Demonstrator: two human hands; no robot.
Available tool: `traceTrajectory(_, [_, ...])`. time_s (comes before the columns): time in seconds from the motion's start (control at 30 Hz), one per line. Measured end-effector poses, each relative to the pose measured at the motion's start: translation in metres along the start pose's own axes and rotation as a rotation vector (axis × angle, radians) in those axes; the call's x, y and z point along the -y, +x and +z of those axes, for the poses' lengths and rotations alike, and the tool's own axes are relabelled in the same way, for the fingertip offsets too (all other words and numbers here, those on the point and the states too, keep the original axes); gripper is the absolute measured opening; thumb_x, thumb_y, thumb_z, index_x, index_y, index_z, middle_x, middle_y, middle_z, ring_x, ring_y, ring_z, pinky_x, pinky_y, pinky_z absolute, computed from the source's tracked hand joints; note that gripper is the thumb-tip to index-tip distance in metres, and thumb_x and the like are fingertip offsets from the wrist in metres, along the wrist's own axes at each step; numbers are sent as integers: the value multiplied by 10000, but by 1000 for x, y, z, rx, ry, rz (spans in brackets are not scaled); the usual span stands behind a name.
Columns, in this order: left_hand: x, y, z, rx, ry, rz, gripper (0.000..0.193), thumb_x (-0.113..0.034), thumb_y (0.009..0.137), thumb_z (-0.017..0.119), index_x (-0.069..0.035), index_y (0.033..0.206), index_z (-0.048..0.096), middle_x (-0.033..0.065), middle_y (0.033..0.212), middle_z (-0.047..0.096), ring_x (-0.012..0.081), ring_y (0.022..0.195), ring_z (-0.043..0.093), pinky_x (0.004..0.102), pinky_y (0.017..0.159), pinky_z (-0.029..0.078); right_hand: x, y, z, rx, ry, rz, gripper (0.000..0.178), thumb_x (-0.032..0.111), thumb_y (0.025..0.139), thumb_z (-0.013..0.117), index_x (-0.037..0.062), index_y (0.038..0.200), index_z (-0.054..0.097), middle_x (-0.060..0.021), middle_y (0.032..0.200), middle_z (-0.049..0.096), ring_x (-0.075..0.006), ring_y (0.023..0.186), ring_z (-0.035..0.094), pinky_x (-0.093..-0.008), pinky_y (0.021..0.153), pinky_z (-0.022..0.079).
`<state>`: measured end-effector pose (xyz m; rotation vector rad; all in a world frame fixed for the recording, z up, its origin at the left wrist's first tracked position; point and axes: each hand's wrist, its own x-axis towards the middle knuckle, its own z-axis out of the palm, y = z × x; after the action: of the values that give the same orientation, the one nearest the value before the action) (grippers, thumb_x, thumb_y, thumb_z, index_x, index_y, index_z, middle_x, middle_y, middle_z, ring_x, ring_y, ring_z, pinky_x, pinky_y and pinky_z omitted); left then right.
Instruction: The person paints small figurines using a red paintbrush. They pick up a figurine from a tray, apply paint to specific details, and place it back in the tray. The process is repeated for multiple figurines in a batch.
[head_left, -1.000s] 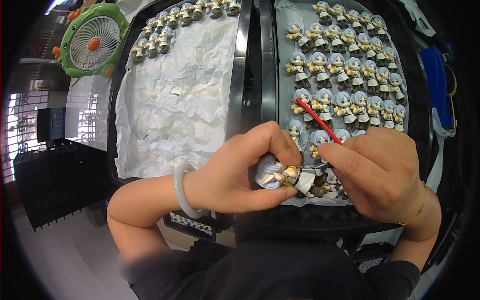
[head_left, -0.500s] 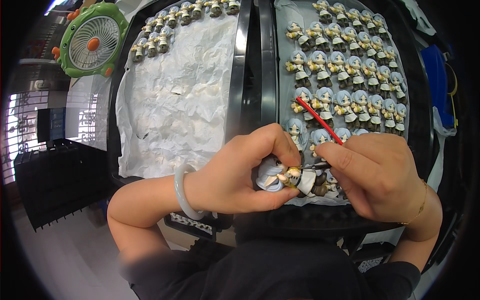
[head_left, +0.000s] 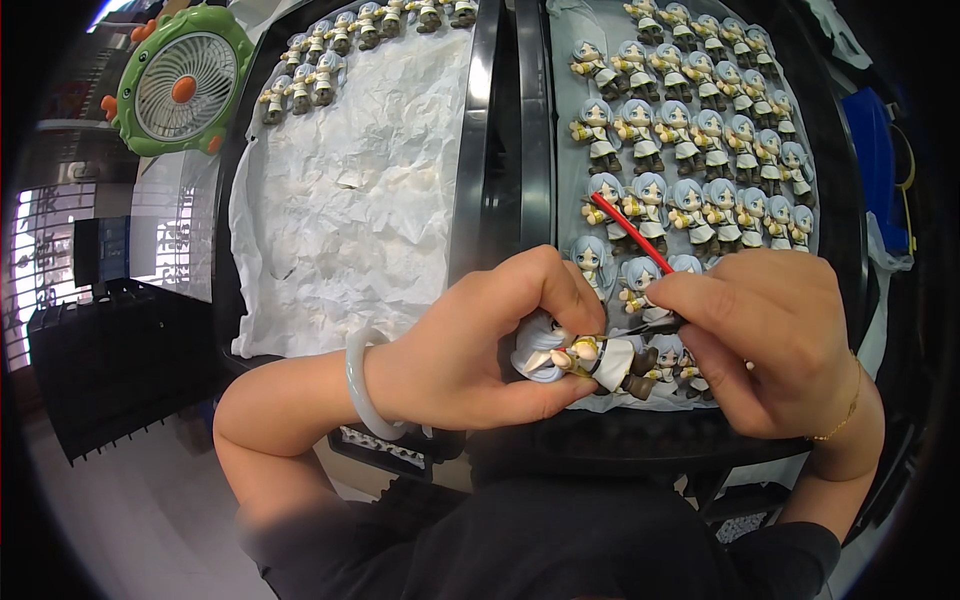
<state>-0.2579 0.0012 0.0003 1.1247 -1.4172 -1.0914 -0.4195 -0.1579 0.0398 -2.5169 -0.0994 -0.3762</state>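
Note:
Between the thumb and fingers of my left hand (head_left: 490, 345), a small figurine (head_left: 614, 364) lies sideways, its pale blue hair toward my palm and its dark boots to the right. It wears a white outfit with yellow trim. My right hand (head_left: 770, 340) pinches a thin paintbrush (head_left: 640, 240); its red handle slants up to the left. The dark, fine brush end points left at the figurine's upper body. Whether the tip touches it, I cannot tell. Both hands are above the near part of the right tray, where several similar figurines (head_left: 690, 208) lie in rows.
The left black tray is lined with crumpled white paper (head_left: 345, 230) and bears several figurines (head_left: 368, 28) along its far end. A green fan (head_left: 184, 88) stands at the far left. Blue bins (head_left: 875, 165) stand beyond the right tray. A black crate (head_left: 110, 360) sits at left.
My right hand has shifted slightly right and up with the paintbrush, and the brush end has drawn a little away from the boots. My left hand keeps the figurine nearly in place.

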Motion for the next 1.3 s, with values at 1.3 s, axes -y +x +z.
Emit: traceTrajectory(1.3, [-20, 9, -100, -657, 194, -181, 268, 26, 721, 611, -48, 960, 515, 51, 985, 530, 105, 876, 510, 225, 774, 415, -43, 14, 0, -62, 815, 539, 179, 144, 850, 461, 23, 928, 566, 19, 614, 505, -15, 485, 410, -164, 444, 328])
